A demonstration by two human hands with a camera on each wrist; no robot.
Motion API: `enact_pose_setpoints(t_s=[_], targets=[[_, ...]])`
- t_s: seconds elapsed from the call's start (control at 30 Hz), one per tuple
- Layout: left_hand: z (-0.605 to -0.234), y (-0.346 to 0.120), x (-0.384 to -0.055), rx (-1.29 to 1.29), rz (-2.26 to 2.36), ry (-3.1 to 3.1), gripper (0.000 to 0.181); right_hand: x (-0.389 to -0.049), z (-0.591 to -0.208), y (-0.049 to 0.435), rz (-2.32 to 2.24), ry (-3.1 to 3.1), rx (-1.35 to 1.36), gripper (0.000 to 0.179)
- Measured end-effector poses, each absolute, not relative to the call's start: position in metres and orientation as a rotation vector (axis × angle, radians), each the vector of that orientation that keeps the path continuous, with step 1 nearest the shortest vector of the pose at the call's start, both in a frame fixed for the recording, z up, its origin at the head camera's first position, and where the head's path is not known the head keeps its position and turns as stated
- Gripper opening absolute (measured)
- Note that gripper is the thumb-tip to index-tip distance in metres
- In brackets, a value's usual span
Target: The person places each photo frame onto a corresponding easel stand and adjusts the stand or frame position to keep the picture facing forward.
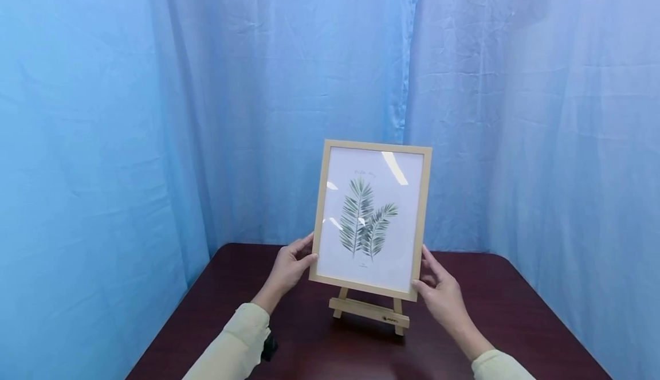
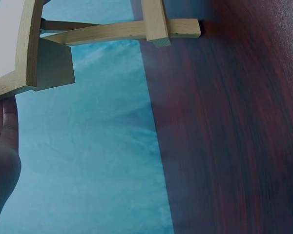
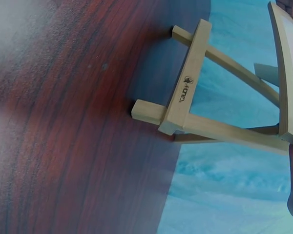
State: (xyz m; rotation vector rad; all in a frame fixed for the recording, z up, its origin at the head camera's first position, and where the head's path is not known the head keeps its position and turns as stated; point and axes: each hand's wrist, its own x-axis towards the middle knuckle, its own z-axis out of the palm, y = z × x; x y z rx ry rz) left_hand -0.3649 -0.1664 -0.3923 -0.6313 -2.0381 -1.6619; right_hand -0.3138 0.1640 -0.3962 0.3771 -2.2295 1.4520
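Observation:
A light wood picture frame [image 1: 424, 208] with a green leaf print is held up and slightly tilted in the head view. My left hand [image 1: 290, 266] grips its lower left edge, thumb in front and fingers behind. On the lower right edge, my right hand [image 1: 444, 297] holds it the same way. Below and behind the frame stands a small wooden easel [image 1: 368, 310] on the table, its upper part hidden. In the right wrist view the easel's ledge [image 3: 189, 80] with a dark logo sits apart from the frame's bottom edge [image 3: 284, 97].
The dark red-brown table [image 1: 495, 311] has rounded far corners. Blue curtains [image 1: 289, 82] hang behind it and on both sides. A small black object [image 1: 269, 347] shows by the left sleeve.

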Motion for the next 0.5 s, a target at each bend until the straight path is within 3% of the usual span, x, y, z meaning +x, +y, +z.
enact_pose_setpoints(t_s=[0.5], targets=[[-0.393,-0.169,-0.374,-0.6,-1.699,-2.114,0.052,-0.301,-0.389,0.156,1.442,-2.288,0.263,0.082]])
